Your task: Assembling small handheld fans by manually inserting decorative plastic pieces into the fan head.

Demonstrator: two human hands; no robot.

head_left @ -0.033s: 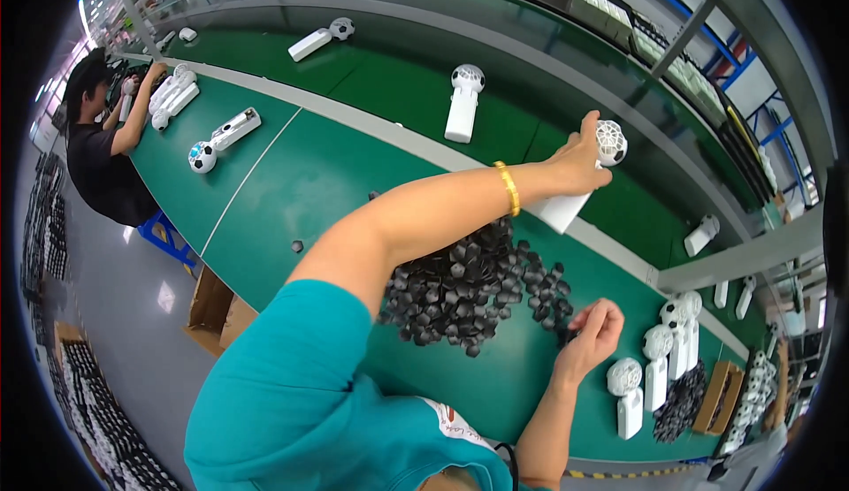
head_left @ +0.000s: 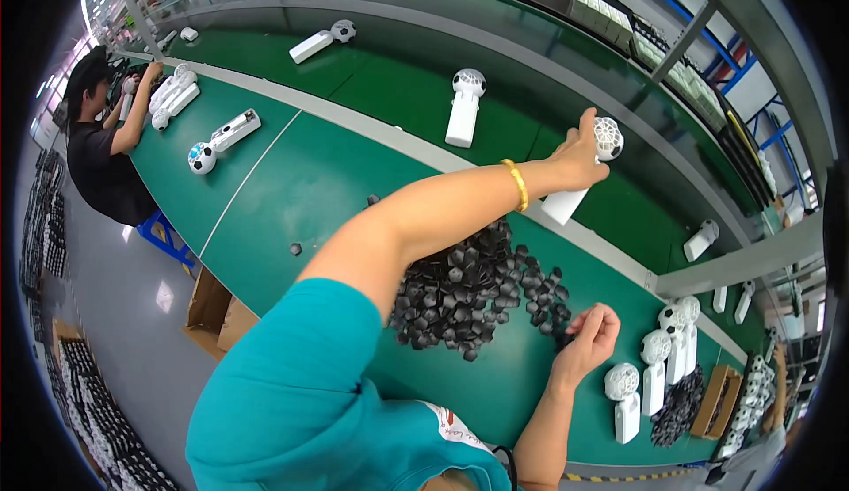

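Head view shows your left hand (head_left: 579, 151) stretched far out over the green table (head_left: 292, 190), closed around a white handheld fan (head_left: 585, 173). The fan's round grille head sticks up just past your fingers and its handle slants down below your palm, held above the far strip of the table. A gold bracelet (head_left: 516, 183) sits on that wrist.

Your right hand (head_left: 591, 336) hangs low near the table's near edge, fingers curled together at the right fringe of a big pile of small black pieces (head_left: 469, 288). You seem to pinch one piece, but it is too small to tell for sure.

Just to the right of that hand stand several white fans (head_left: 659, 367) upright in a group, with another small heap of black pieces (head_left: 679, 407) beside them. One more white fan (head_left: 464, 106) stands upright on the far strip. Far to your left, another person (head_left: 102, 151) in a black shirt works at the same table, with fans lying near them.
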